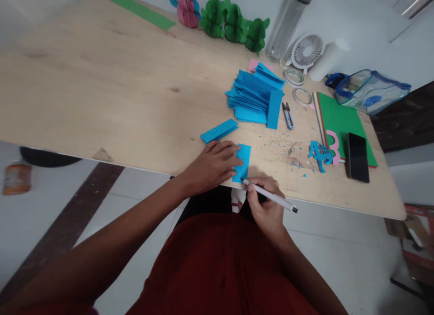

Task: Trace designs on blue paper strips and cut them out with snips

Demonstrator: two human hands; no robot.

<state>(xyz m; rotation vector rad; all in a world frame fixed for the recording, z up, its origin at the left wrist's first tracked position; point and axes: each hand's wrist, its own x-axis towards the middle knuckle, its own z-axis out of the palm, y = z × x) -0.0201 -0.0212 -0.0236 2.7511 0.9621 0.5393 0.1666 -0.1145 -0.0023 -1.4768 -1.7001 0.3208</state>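
A small blue paper strip [242,163] lies at the table's front edge, with faint drawn lines on it. My left hand [217,165] rests flat, its fingertips pressing the strip's left side. In my right hand [267,202] is a white pen [274,197], its tip touching the strip's lower end. Just beyond my left hand lies a folded blue paper piece [219,131] with a curved line drawn on it. Farther back is a heap of folded blue papers [252,95].
Thread snips [288,116], tape rolls [302,97], blue scraps [320,155], a pink cutout [333,147] and a phone [357,157] on green paper [339,113] lie to the right. Green paper figures [233,23], a small fan [307,51] and a clear pouch [373,91] line the back.
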